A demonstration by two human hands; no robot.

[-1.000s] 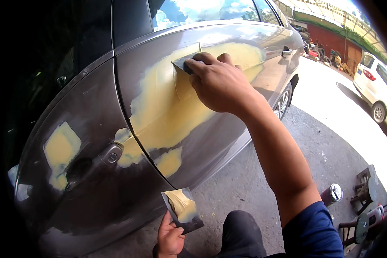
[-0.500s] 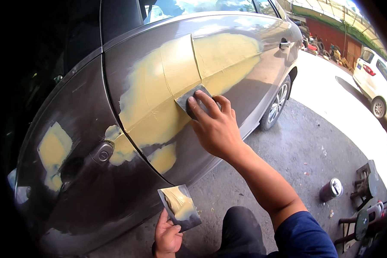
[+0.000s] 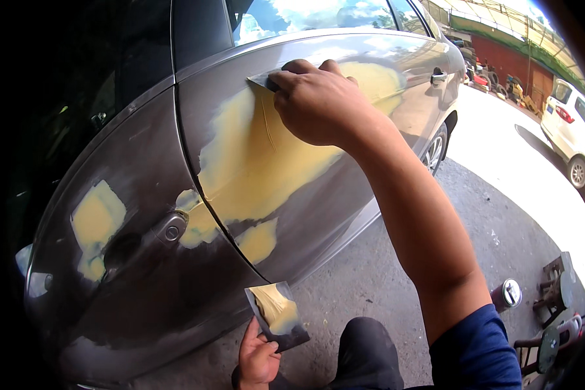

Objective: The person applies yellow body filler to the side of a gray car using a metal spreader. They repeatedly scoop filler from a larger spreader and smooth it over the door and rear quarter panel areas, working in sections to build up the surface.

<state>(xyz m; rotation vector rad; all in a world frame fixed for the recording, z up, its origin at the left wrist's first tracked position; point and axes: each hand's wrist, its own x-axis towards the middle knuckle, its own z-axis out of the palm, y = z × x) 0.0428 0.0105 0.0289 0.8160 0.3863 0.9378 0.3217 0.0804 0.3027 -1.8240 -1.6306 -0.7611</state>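
Note:
My right hand [image 3: 318, 101] grips a grey putty spreader [image 3: 264, 80], its edge at the upper border of the yellow putty [image 3: 260, 162] on the brown-grey car door [image 3: 318, 208]. Part of the spreader is hidden under my fingers. Lower down, my left hand [image 3: 259, 356] holds a dark, square putty plate [image 3: 292, 331] by its bottom edge. A mound of yellow putty [image 3: 274, 307] lies on that plate. Across the door gap, smaller putty patches sit on the neighbouring panel [image 3: 143, 292], some beside the door handle [image 3: 170, 229].
On the concrete floor to the right stand a can [image 3: 508, 294] and small stools [image 3: 558, 289]. A white car [image 3: 572, 127] is parked farther off at right. Tyres and clutter [image 3: 494, 81] line the red wall behind. My knee [image 3: 368, 351] is below the door.
My right hand has moved the spreader up and left, from mid-door to the putty's upper edge. The left hand with its plate stays nearly in place. The view has shifted slightly.

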